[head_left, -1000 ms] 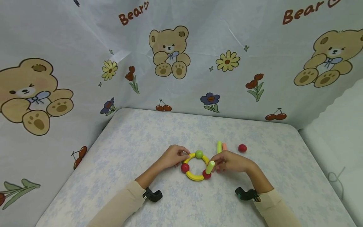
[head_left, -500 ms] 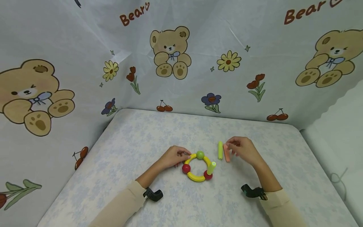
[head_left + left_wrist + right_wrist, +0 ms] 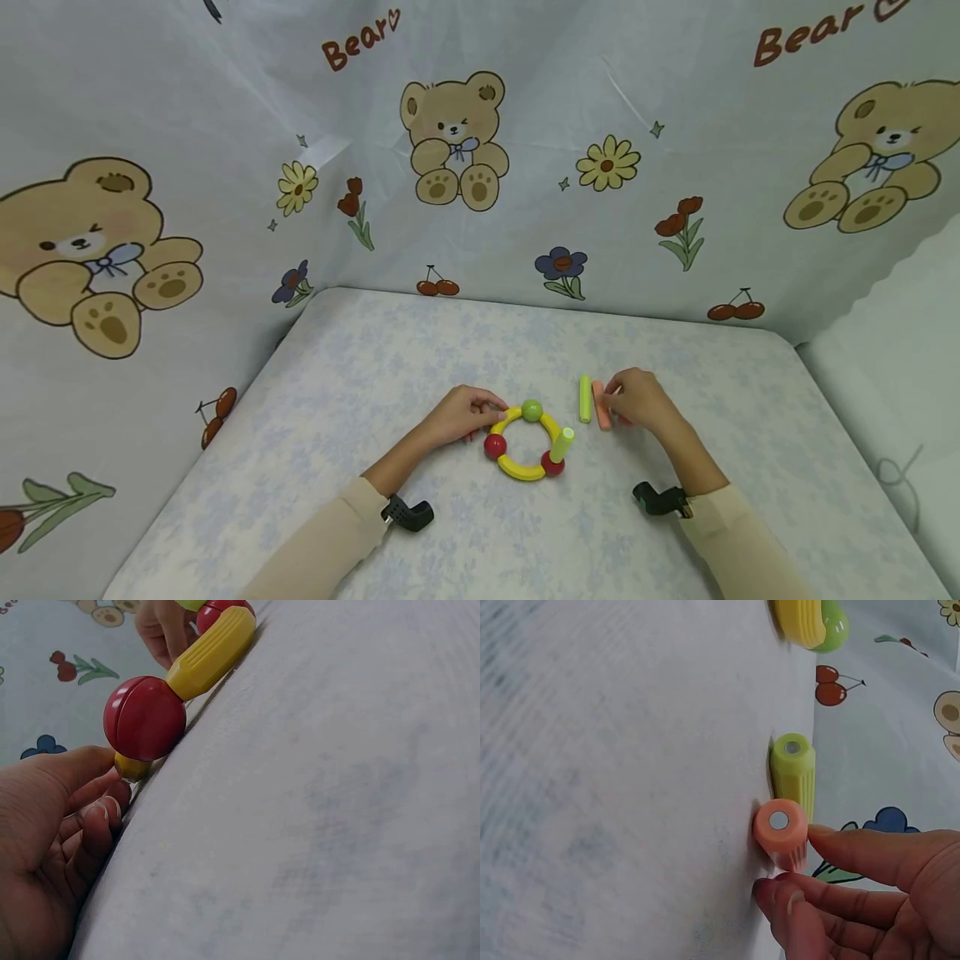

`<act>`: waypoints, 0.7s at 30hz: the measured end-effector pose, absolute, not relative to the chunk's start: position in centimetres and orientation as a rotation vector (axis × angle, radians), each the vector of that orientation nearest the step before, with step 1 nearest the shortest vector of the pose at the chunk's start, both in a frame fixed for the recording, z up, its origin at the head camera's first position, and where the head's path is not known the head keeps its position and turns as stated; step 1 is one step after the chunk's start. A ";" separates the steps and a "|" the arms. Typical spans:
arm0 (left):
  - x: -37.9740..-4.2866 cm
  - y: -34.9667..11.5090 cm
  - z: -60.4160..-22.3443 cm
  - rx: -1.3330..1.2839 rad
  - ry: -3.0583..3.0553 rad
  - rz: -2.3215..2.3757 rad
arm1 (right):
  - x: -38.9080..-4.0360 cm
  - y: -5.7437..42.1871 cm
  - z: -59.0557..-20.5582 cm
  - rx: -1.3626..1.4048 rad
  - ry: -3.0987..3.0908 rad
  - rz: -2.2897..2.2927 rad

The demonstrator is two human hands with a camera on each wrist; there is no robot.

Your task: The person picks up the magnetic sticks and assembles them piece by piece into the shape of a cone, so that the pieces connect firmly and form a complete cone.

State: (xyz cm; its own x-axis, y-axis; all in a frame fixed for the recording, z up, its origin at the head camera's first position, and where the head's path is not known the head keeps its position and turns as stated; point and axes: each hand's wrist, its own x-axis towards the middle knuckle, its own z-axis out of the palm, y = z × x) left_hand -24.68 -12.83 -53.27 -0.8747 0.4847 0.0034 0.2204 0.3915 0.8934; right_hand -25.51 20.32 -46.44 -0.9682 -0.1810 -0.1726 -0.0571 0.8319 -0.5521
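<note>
A ring of yellow curved rods (image 3: 521, 472) joined by two red balls (image 3: 495, 447) and a green ball (image 3: 532, 409) lies on the table. From the red ball on its right, a light-green rod (image 3: 562, 444) stands up. My left hand (image 3: 467, 414) pinches the ring's upper-left yellow rod (image 3: 132, 766) between thumb and fingers. On the right, my right hand (image 3: 639, 400) has thumb and fingers on either side of an orange rod (image 3: 780, 829) with a silver disc in its end. That rod lies beside a loose light-green rod (image 3: 585, 398).
The table (image 3: 420, 350) has a pale blue-patterned cover. A bear-print cloth (image 3: 525, 100) hangs behind and along the left. Black wrist cameras (image 3: 408, 513) sit on both forearms. At the far right a thin cord (image 3: 900, 475) hangs over white fabric.
My right hand has left the ring's right side and moved right to the orange rod, where its grip has shifted. It now covers where a loose red ball lay. My left hand stays put.
</note>
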 end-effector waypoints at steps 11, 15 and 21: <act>-24.8 -12.9 -53.2 0.613 2.401 1.489 | -26.7 20.2 -46.9 -0.118 2.741 -0.789; -24.8 -12.8 -53.3 0.615 2.398 1.490 | -26.6 20.2 -47.2 -0.108 2.742 -0.782; -24.9 -12.9 -53.4 0.610 2.390 1.489 | -26.3 20.1 -47.2 -0.090 2.758 -0.764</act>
State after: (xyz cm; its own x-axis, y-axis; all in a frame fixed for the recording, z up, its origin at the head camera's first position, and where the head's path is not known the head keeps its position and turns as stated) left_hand -24.86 -12.90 -53.44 -0.8782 0.4783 0.0017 0.2122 0.3865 0.8975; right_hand -26.31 20.06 -47.20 -0.9595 -0.1327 -0.2484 0.0140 0.8585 -0.5126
